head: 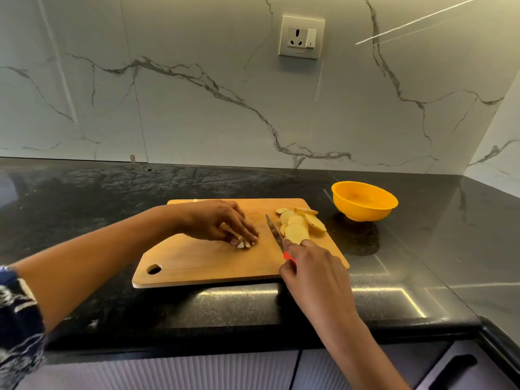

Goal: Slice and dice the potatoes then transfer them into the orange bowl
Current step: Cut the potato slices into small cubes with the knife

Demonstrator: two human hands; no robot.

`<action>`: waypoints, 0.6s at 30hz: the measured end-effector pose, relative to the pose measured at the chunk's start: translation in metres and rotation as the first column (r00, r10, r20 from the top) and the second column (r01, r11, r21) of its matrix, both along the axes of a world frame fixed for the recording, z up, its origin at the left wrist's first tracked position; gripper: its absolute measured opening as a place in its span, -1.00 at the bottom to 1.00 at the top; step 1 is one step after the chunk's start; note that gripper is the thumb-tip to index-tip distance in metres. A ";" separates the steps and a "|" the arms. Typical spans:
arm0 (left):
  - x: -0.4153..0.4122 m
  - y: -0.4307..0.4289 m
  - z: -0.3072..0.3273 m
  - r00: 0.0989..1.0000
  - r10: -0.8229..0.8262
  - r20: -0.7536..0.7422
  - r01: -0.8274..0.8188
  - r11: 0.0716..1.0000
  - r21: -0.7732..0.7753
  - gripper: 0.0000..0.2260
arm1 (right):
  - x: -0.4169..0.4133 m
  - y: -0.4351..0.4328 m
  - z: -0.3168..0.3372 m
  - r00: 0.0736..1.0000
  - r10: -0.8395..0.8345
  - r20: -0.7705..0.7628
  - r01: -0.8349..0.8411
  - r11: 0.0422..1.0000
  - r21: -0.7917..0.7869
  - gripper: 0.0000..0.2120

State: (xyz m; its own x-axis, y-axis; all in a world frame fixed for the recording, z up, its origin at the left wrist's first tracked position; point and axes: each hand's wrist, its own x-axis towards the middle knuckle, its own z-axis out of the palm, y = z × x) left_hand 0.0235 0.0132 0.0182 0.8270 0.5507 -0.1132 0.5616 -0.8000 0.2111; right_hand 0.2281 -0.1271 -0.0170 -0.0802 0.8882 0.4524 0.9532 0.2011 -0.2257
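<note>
Head view: a wooden board (213, 263) lies on the black desk (112, 192), its hanging hole at the near left corner. The left hand (219, 220) reaches over the middle of the board, palm down, fingers curled down onto a small pale potato piece (243, 244) that peeks out under the fingertips; the hand is closed narrowly over it, pressing it to the wood. Most of that piece is hidden, so its shape cannot be told.

The right hand (312, 266) is wrapped around the red handle of a knife (275, 232), only a bit of red showing under the fingers. The blade points away from the person and lies between the left hand's piece and a heap of slices (298, 225). Whether the blade's edge touches the board cannot be told.

The slices are round and pale yellow, overlapping each other on the right part of the board, just beside the blade and touching the right hand's knuckles.

The orange bowl (364, 201) stands on the desk off the board's far right corner, near it but apart.

A wall socket (301, 37) sits on the marble wall behind. A patterned blue sleeve (17, 319) covers the left upper arm.
</note>
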 end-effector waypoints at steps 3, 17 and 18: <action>0.002 0.000 -0.002 0.998 -0.002 0.061 -0.001 0.998 0.061 -0.69 | 0.001 -0.003 -0.001 1.000 -0.001 0.001 0.001 1.000 -0.027 -0.58; 0.003 -0.048 -0.034 0.933 0.097 0.346 -0.256 0.854 0.453 -0.60 | -0.004 -0.005 0.001 0.995 0.095 0.015 -0.094 0.995 -0.029 -0.60; 0.007 -0.053 -0.035 0.922 0.152 0.356 -0.311 0.839 0.447 -0.67 | -0.004 -0.005 0.002 0.995 0.099 0.017 -0.099 0.995 -0.031 -0.60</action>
State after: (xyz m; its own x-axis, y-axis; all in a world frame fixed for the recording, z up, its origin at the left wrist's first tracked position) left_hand 0.0302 -0.0397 -0.0167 0.6175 0.6468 0.4475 0.7180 -0.6959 0.0151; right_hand 0.2237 -0.1326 -0.0154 -0.1764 0.8885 0.4236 0.9330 0.2881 -0.2157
